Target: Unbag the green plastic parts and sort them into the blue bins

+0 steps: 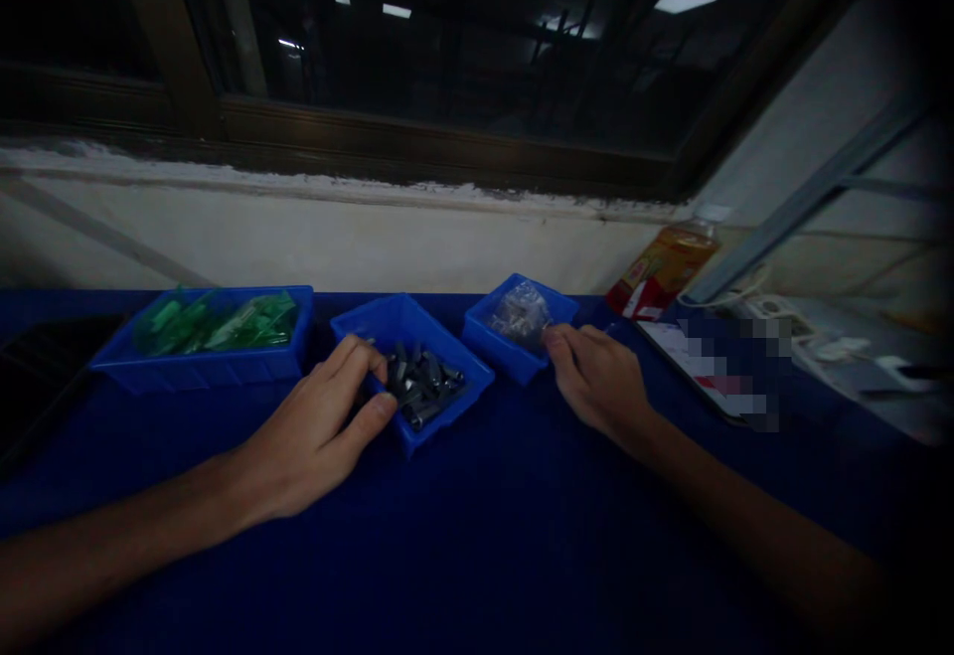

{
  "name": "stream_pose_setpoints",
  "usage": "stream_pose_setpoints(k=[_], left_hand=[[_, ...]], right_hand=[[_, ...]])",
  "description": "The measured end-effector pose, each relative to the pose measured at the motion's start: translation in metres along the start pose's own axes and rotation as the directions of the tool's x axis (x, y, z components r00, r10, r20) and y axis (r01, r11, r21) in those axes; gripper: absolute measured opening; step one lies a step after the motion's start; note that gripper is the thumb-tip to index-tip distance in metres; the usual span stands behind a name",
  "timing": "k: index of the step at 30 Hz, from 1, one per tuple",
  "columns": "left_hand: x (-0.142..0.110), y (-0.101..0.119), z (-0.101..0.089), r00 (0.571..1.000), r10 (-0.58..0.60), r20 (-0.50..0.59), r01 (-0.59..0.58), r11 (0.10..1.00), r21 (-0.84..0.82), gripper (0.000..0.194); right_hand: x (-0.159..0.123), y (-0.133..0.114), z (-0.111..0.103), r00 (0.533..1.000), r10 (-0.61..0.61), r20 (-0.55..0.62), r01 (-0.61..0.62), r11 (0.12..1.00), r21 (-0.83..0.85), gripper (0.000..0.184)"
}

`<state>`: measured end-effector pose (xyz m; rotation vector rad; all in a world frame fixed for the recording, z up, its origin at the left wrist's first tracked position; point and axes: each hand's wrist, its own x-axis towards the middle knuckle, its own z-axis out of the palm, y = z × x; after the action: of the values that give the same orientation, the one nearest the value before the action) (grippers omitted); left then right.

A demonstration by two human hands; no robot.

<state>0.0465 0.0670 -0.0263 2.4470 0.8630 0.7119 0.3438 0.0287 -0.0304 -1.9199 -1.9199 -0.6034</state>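
Observation:
My left hand [317, 431] is closed over the left wall of the middle blue bin [451, 420], thumb and fingers curled on its rim. Small dark grey, shiny parts [424, 389] lie heaped inside that bin, their kind too dim to name. At the right, my right hand [600, 377] has its fingers closed at the right rim of a smaller blue bin [496, 351]. A crumpled clear plastic bag [522, 312] sits in this bin; small contents in it cannot be made out. The fingertips of the right hand are partly hidden.
A long blue bin [216, 373] with green plastic packets [245, 325] stands at the left. Beyond the right hand are a bottle [675, 252] of amber liquid and a flat device [675, 345], partly pixelated. A wall and window edge the blue table [477, 546].

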Motion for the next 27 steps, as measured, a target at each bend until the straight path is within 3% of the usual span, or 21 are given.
stream_pose_setpoints(k=[7, 10, 12, 13, 14, 16, 18, 20, 22, 23, 25, 27], left_hand=[[-0.008, 0.004, -0.012, 0.999, -0.003, -0.037, -0.001, 0.994, -0.111, 0.036], [-0.019, 0.006, -0.018, 0.994, -0.082, -0.079, 0.075, 0.993, -0.087, 0.033], [-0.028, 0.007, -0.018, 0.989, -0.134, -0.068, 0.128, 0.988, -0.085, 0.031], [-0.032, 0.008, -0.017, 0.987, -0.156, -0.04, 0.151, 0.984, -0.095, 0.039], [-0.035, 0.009, -0.015, 0.986, -0.165, -0.01, 0.163, 0.979, -0.12, 0.052], [-0.038, 0.011, -0.008, 0.985, -0.167, 0.039, 0.171, 0.967, -0.188, 0.07], [-0.035, 0.014, 0.0, 0.985, -0.169, 0.034, 0.172, 0.947, -0.271, 0.077], [-0.029, 0.014, 0.006, 0.979, -0.195, -0.059, 0.158, 0.909, -0.386, 0.076], [-0.022, 0.014, 0.008, 0.97, -0.202, -0.137, 0.108, 0.857, -0.503, 0.08], [-0.019, 0.014, 0.008, 0.964, -0.214, -0.158, 0.094, 0.829, -0.551, 0.082], [-0.013, 0.015, 0.007, 0.95, -0.273, -0.155, 0.115, 0.762, -0.638, 0.082], [-0.007, 0.018, 0.006, 0.931, -0.338, -0.135, 0.113, 0.621, -0.775, 0.077]], right_hand=[[0.0, 0.002, -0.009, 0.979, -0.08, -0.19, 0.1, 0.99, 0.097, 0.035], [-0.006, -0.017, -0.026, 0.969, -0.143, -0.2, 0.186, 0.959, 0.212, 0.03], [-0.012, -0.036, -0.036, 0.965, -0.203, -0.165, 0.25, 0.901, 0.354, 0.029], [-0.015, -0.048, -0.039, 0.965, -0.23, -0.127, 0.263, 0.855, 0.448, 0.029], [-0.018, -0.06, -0.039, 0.977, -0.189, -0.101, 0.213, 0.808, 0.55, 0.029], [-0.021, -0.083, -0.035, 0.998, -0.011, 0.067, -0.043, 0.665, 0.746, 0.029], [-0.02, -0.104, -0.026, 0.95, 0.071, 0.305, -0.298, 0.5, 0.813, 0.038], [-0.016, -0.119, -0.016, 0.895, 0.132, 0.425, -0.441, 0.396, 0.805, 0.042], [-0.011, -0.13, -0.01, 0.87, 0.212, 0.444, -0.488, 0.261, 0.833, 0.043], [-0.008, -0.135, -0.008, 0.868, 0.255, 0.426, -0.483, 0.235, 0.844, 0.041], [-0.003, -0.144, -0.003, 0.862, 0.376, 0.34, -0.435, 0.204, 0.877, 0.04], [0.002, -0.153, 0.002, 0.845, 0.478, 0.24, -0.387, 0.237, 0.891, 0.04]])
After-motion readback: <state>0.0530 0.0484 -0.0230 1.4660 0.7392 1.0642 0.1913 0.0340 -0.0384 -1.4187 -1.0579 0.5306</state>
